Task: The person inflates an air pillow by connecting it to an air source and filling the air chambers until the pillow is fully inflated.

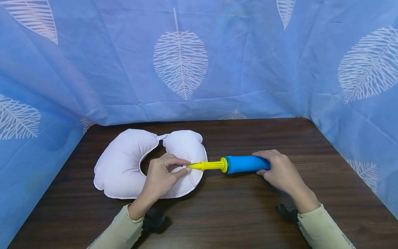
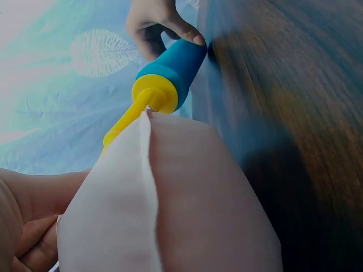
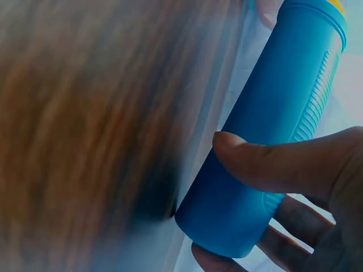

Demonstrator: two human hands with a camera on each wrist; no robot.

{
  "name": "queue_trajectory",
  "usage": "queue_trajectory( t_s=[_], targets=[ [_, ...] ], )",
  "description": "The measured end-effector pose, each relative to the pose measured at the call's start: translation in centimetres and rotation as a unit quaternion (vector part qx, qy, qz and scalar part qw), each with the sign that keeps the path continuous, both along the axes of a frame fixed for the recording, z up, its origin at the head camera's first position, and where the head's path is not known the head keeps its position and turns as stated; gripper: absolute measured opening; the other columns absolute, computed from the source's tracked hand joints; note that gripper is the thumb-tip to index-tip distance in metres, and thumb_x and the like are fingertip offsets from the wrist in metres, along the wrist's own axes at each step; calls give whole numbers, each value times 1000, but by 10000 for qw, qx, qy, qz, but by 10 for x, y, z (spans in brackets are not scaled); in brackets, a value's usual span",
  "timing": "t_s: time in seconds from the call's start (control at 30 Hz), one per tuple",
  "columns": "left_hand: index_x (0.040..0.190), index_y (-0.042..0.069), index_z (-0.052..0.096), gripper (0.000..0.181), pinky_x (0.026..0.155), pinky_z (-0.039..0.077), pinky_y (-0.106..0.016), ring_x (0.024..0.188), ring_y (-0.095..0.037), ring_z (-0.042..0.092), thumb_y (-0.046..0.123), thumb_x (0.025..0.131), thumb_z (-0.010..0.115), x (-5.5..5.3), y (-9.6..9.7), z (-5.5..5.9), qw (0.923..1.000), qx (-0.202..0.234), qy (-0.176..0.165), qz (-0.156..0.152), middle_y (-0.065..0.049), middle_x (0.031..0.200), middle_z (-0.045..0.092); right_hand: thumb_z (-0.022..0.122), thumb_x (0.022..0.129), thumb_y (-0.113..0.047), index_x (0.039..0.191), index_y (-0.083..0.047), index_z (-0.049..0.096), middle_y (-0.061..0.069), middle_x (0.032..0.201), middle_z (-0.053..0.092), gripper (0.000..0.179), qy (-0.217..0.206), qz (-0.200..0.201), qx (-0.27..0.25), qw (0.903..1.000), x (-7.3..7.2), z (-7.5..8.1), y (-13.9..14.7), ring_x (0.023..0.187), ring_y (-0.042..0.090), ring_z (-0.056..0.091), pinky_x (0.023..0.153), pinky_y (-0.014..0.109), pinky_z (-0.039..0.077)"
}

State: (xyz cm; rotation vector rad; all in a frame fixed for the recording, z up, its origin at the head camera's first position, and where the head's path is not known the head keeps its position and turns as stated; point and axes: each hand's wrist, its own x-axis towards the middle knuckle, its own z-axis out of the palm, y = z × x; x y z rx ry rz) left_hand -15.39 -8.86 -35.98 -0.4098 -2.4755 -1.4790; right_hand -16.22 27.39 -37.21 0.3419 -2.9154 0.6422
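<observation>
A white U-shaped inflatable neck pillow point(image 1: 119, 166), plump with air, lies on the table with its two ends at the back. Over its right arm, my left hand point(image 1: 161, 176) pinches the pillow at its valve, thumb and forefinger meeting at the pointed tip of a yellow nozzle. That nozzle belongs to a blue hand pump point(image 1: 245, 164), which lies level and points left. Around the pump's far end my right hand point(image 1: 281, 171) grips the blue barrel, thumb across it in the right wrist view. The pillow's seamed edge point(image 2: 150, 187) hides the nozzle tip from the left wrist view.
Dark wood-grain table point(image 1: 239, 214) spreads under everything. Blue cloth point(image 1: 217, 69) with white leaf prints hangs along its back and both sides. Black wrist straps point(image 1: 153, 223) show below the pale sleeves.
</observation>
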Motion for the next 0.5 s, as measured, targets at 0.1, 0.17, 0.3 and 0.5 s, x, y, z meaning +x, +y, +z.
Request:
queue_trajectory(
  t_s=[0.1, 0.17, 0.3, 0.5],
  targets=[
    [84, 27, 79, 21, 68, 50, -23, 81, -3, 60, 12, 71, 86, -1, -1, 0, 10000, 33, 19, -8, 17, 75, 69, 78, 79, -8, 128, -18, 62, 16, 131, 58, 53, -18, -240, 47, 9997, 0, 0, 8, 120, 42, 50, 88, 65, 42],
    [85, 27, 79, 21, 70, 51, -22, 81, -4, 60, 11, 71, 86, -2, -1, 0, 10000, 65, -14, -36, 16, 76, 69, 77, 79, -8, 129, -19, 61, 19, 132, 56, 53, -54, -423, 75, 9991, 0, 0, 20, 120, 47, 49, 85, 66, 42],
    [86, 26, 79, 22, 73, 53, -22, 82, -4, 61, 11, 71, 86, -2, -3, -1, 9999, 107, -113, -62, 15, 77, 70, 76, 78, -8, 129, -20, 61, 26, 132, 53, 55, -30, -793, 191, 9967, -1, 3, 49, 115, 54, 48, 78, 67, 42],
    [85, 27, 79, 21, 72, 52, -22, 81, -4, 61, 12, 71, 86, -3, -6, 1, 9999, 113, -121, 5, 15, 77, 70, 75, 75, -4, 128, -16, 62, 31, 130, 52, 56, 99, -1156, 317, 9927, -1, 9, 77, 111, 56, 48, 73, 66, 40]
  ],
)
